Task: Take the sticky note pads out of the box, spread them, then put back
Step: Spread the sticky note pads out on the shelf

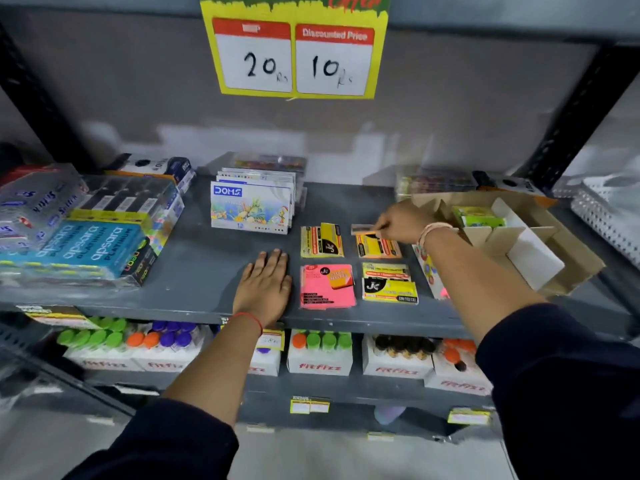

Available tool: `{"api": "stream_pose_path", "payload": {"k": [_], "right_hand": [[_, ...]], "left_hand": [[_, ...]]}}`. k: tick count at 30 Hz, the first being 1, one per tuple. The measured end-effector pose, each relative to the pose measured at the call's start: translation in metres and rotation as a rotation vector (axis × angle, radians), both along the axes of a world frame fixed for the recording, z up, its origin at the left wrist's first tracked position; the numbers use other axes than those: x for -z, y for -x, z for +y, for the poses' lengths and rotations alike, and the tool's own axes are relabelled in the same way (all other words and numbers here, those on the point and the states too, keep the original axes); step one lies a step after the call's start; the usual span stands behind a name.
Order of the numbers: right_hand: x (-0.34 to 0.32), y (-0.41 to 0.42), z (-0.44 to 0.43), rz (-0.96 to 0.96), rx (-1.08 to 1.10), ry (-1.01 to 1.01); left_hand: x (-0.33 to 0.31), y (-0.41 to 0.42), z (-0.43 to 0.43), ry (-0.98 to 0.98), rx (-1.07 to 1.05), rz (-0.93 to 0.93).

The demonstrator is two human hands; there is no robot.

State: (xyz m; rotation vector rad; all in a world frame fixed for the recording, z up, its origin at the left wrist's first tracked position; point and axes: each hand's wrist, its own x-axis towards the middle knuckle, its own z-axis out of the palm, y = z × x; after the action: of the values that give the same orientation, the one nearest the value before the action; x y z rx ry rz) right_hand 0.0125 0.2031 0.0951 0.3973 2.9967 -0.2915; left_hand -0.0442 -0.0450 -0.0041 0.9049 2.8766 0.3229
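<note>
Pinched at its right end between the right hand [398, 225] fingertips, a small sticky note pad [363, 229] lies crosswise, long axis left-right, just above the orange pad [378, 246] on the shelf [194, 258], while the left hand [264, 284] rests flat, fingers together, palm down.

Even, soft light from above leaves only a faint shadow under my left hand [264, 284], while everything far left and right of my hands smears and bends, and the pale wall beyond them shows hazy glare.
</note>
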Motion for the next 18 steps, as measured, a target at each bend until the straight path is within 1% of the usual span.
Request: {"api": "stream_pose_path", "payload": {"k": [3,9,11,14,16,18], "right_hand": [[0.014,-0.004,-0.003,-0.085,-0.028,-0.04],[0.027,-0.004,-0.004,-0.137,-0.054,-0.104],[0.024,-0.001,-0.003,-0.122,-0.037,-0.097],[0.012,0.011,-0.009,-0.034,-0.038,-0.028],[0.007,0.021,-0.019,-0.019,-0.102,0.01],[0.007,0.033,-0.031,-0.054,-0.174,0.022]], "left_hand": [[-0.001,-0.001,0.0,0.007,0.002,0.001],[-0.002,-0.002,0.0,0.005,0.009,-0.005],[-0.002,-0.002,0.0,0.007,0.007,-0.007],[-0.003,-0.002,0.0,0.001,0.009,0.009],[-0.002,-0.002,0.0,-0.003,0.01,0.012],[-0.002,-0.001,0.0,0.009,0.005,0.004]]}}
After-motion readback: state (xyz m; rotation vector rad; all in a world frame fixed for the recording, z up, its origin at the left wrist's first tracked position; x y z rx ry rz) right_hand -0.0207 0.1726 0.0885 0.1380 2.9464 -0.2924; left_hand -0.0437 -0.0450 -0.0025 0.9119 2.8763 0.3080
